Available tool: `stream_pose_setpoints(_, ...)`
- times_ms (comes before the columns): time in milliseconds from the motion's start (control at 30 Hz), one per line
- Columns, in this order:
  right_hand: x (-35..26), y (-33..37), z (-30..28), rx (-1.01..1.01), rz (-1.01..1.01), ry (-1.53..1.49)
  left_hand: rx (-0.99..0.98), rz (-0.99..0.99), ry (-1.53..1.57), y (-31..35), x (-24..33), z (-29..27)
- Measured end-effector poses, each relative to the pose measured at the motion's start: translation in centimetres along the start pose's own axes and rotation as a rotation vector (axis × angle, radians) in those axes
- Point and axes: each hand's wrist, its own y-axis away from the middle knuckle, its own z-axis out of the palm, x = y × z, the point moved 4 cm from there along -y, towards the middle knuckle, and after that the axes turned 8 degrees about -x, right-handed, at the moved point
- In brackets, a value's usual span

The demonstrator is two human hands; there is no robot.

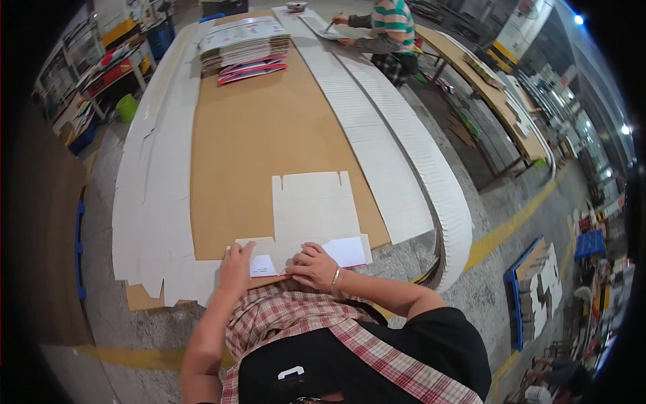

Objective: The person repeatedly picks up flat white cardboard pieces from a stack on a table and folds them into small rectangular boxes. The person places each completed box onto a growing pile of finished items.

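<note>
Pale grey-white cardboard makes up the flat, notched blank [313, 202] at the near end of the counter [262, 135], right in front of the person in the head view. Along its near side lie two brighter white panels [344, 252] edged in red. The left hand [235, 268] rests over the blank's near left corner, its fingers bent and close together; the right hand [315, 266], a bracelet [336, 276] at its wrist, has its fingers curled on the near edge between the panels. Whether either hand pinches the board, I cannot tell. Brown board covers the middle of the counter, with white cardboard strips [155, 168] down both sides. Towards the far end sits a stack of flat cardboard pieces [245, 50], red-edged ones at its bottom. Beyond, a co-worker in a striped top [395, 30] bends over a pale sheet [323, 27].
</note>
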Motion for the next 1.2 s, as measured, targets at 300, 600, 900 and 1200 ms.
stream_pose_setpoints(300, -1.8, 1.8, 1.0, -0.023, 0.227, 0.038, 0.045, 0.21, -0.422, 4.5, 7.9, 4.2)
stream_pose_setpoints(600, -3.5, 3.4, 2.2, -0.187, 0.922, -0.841, -0.001, 0.146, -0.389, 4.7, 7.8, 5.4)
stream_pose_setpoints(900, -4.0, 1.3, 8.3, 0.295, 1.343, -1.675, 0.012, 0.135, -0.305, 6.1, 7.3, 5.0)
stream_pose_setpoints(1200, -0.1, 2.2, -0.7, 0.684, 0.651, -0.104, 0.014, 0.471, 0.017, 3.3, 10.8, 4.8)
